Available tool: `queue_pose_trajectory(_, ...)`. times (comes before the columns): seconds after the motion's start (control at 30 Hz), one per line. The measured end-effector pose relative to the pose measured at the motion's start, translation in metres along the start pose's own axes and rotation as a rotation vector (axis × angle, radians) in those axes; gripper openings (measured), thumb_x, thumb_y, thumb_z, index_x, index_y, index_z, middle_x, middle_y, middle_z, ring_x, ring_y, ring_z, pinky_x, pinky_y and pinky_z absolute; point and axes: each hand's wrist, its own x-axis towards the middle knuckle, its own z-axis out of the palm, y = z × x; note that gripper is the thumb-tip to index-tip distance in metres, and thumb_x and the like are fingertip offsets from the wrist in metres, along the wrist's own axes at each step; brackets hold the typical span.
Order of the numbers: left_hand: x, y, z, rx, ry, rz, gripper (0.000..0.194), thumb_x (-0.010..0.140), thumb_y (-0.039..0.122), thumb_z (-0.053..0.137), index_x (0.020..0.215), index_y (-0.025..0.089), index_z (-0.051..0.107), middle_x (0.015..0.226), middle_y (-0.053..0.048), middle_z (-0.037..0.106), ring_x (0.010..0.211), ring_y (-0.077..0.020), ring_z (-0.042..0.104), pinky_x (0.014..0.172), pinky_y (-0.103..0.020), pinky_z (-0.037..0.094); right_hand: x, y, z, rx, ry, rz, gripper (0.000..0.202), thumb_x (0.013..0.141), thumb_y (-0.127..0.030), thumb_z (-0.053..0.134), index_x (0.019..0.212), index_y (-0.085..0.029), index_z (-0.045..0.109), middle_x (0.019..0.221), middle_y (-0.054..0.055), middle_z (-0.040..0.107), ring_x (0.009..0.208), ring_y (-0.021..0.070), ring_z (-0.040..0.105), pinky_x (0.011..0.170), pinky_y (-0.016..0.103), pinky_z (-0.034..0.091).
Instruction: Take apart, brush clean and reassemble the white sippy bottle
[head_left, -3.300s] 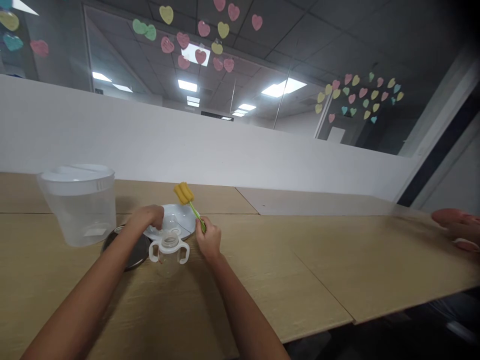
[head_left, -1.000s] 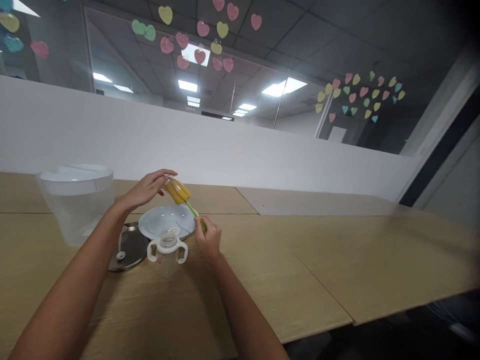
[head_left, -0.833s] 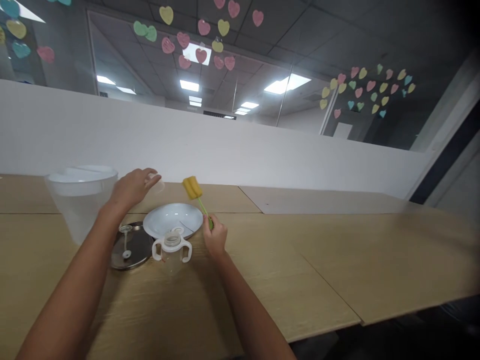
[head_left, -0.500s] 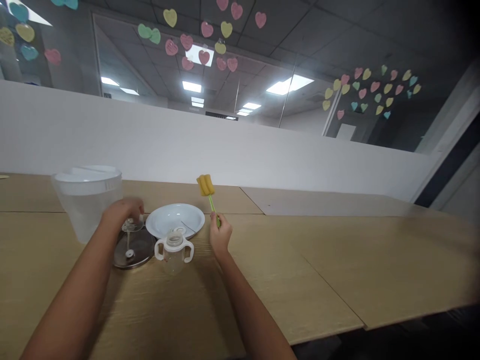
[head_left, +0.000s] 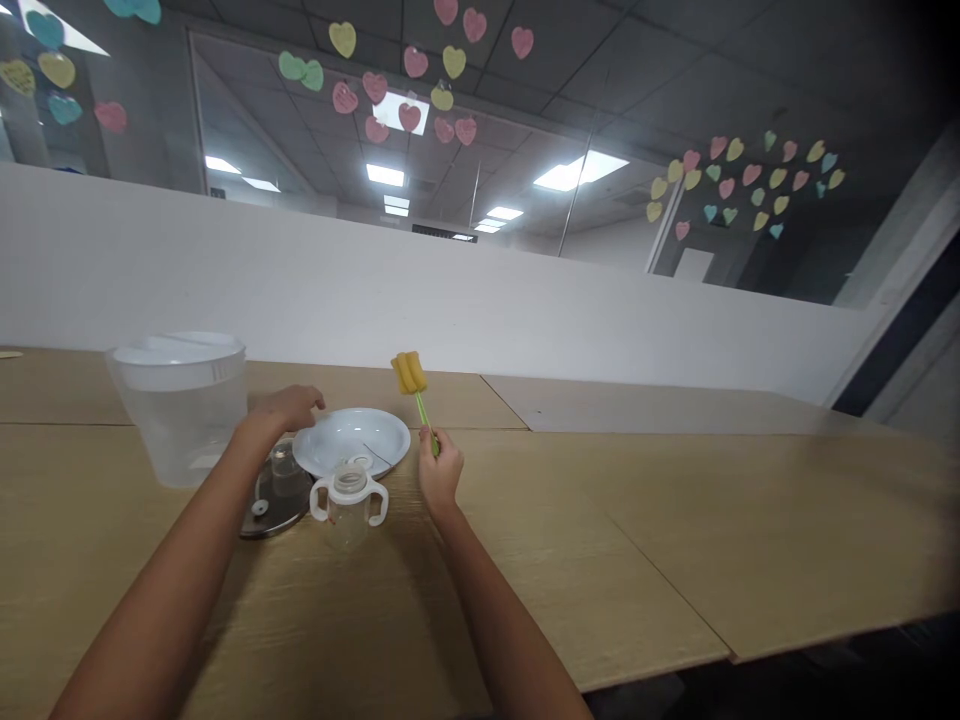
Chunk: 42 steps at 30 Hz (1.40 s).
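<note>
In my right hand (head_left: 441, 468) is the green handle of a bottle brush (head_left: 409, 373), its yellow sponge head pointing up. My left hand (head_left: 291, 408) hovers at the left rim of a white plate (head_left: 322, 435), fingers apart and with nothing seen in them. Below that hand a clear cap (head_left: 284, 460) stands on a dark round tray (head_left: 279, 515), along with a small white piece (head_left: 259, 508) on a straw. In front of the plate stands an open clear baby bottle (head_left: 349, 522) with two white handles. A white ring (head_left: 361, 461) and a thin dark line show in the plate.
A large translucent bucket (head_left: 180, 410) with what looks like water stands left of the tray. Behind the wooden table (head_left: 600, 560) runs a low white wall (head_left: 450, 310) with glass above it. Seams cross the tabletop, and its front edge lies at lower right.
My left hand has let go of the clear cap on the tray and moved up and right to the plate's rim. My right hand and the brush have hardly moved.
</note>
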Motion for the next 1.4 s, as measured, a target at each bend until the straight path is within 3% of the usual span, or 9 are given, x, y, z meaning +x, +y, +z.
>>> queue_pose_trajectory(0.13,-0.006,0.037,0.011,-0.016,-0.224,0.097,0.029,0.057,0.025,0.06,0.084,0.02,0.071,0.095,-0.008,0.07,0.087,-0.0229,0.065,0.075,-0.028,0.05,0.001,0.001,0.0,-0.011,0.0,-0.006,0.043,0.088,-0.046,0.037,0.075,-0.015,0.065,0.061,0.002,0.058,0.056,0.0124,0.045,0.056,0.022,0.032)
queue_pose_trajectory(0.27,-0.01,0.057,0.027,-0.003,-0.379,0.08,0.014,0.049,0.013,0.06,0.06,0.014,0.068,0.063,-0.009,0.067,0.06,-0.0219,0.063,0.057,-0.028,0.048,0.002,0.001,-0.002,-0.014,-0.007,-0.001,0.043,0.088,-0.045,0.037,0.075,-0.015,0.064,0.062,0.003,0.059,0.057,0.013,0.046,0.057,0.022,0.033)
queue_pose_trajectory(0.37,-0.01,0.053,0.021,0.005,-0.314,0.082,0.019,0.05,0.01,0.057,0.065,0.014,0.069,0.064,-0.009,0.068,0.061,-0.0211,0.063,0.059,-0.027,0.047,0.002,0.001,-0.002,-0.033,-0.018,-0.011,0.043,0.089,-0.045,0.036,0.078,-0.015,0.065,0.063,0.004,0.061,0.058,0.0136,0.047,0.058,0.022,0.033)
queue_pose_trajectory(0.53,-0.01,0.034,-0.009,0.004,-0.015,0.129,0.028,0.072,0.024,0.047,0.087,0.017,0.069,0.101,-0.009,0.069,0.089,-0.0205,0.063,0.075,-0.025,0.045,0.0,0.004,0.002,-0.133,-0.05,-0.052,0.043,0.089,-0.044,0.036,0.08,-0.016,0.067,0.065,0.003,0.062,0.055,0.0126,0.047,0.055,0.022,0.031)
queue_pose_trajectory(0.7,-0.013,0.033,-0.021,-0.084,0.343,0.169,0.039,0.082,0.038,0.037,0.092,0.018,0.069,0.096,-0.007,0.07,0.086,-0.0217,0.062,0.073,-0.027,0.043,-0.003,0.009,0.005,-0.26,-0.117,-0.132,0.043,0.088,-0.043,0.037,0.067,-0.018,0.065,0.055,0.001,0.057,0.05,0.0112,0.041,0.052,0.023,0.026)
queue_pose_trajectory(0.9,-0.018,0.041,-0.021,-0.08,0.51,0.068,0.045,0.085,0.043,0.034,0.094,0.016,0.069,0.095,-0.009,0.069,0.086,-0.0252,0.061,0.071,-0.03,0.042,-0.005,0.007,0.002,-0.278,-0.194,-0.211,0.038,0.087,-0.04,0.041,0.071,-0.018,0.067,0.063,0.003,0.064,0.051,0.0109,0.046,0.054,0.022,0.026)
queue_pose_trajectory(1.27,-0.027,0.045,-0.033,-0.21,0.614,-0.018,0.041,0.081,0.049,0.045,0.092,0.02,0.071,0.091,-0.006,0.07,0.084,-0.0241,0.062,0.073,-0.03,0.044,-0.008,0.008,0.003,-0.36,-0.194,-0.324,0.036,0.087,-0.038,0.043,0.069,-0.018,0.067,0.059,0.002,0.062,0.049,0.0091,0.046,0.052,0.023,0.022)
queue_pose_trajectory(1.33,-0.028,0.037,-0.039,-0.203,0.496,0.036,0.035,0.078,0.046,0.05,0.089,0.02,0.071,0.091,-0.004,0.07,0.083,-0.0219,0.062,0.074,-0.028,0.045,-0.008,0.008,0.003,-0.352,-0.175,-0.335,0.036,0.087,-0.037,0.042,0.07,-0.018,0.067,0.058,0.002,0.062,0.048,0.0089,0.045,0.052,0.023,0.022)
queue_pose_trajectory(1.4,-0.03,0.022,-0.046,-0.174,0.29,0.097,0.029,0.073,0.04,0.056,0.086,0.02,0.071,0.09,-0.003,0.071,0.083,-0.0201,0.063,0.075,-0.025,0.045,-0.007,0.009,0.003,-0.345,-0.132,-0.31,0.038,0.088,-0.039,0.04,0.07,-0.017,0.066,0.055,0.002,0.06,0.047,0.0092,0.042,0.052,0.024,0.021)
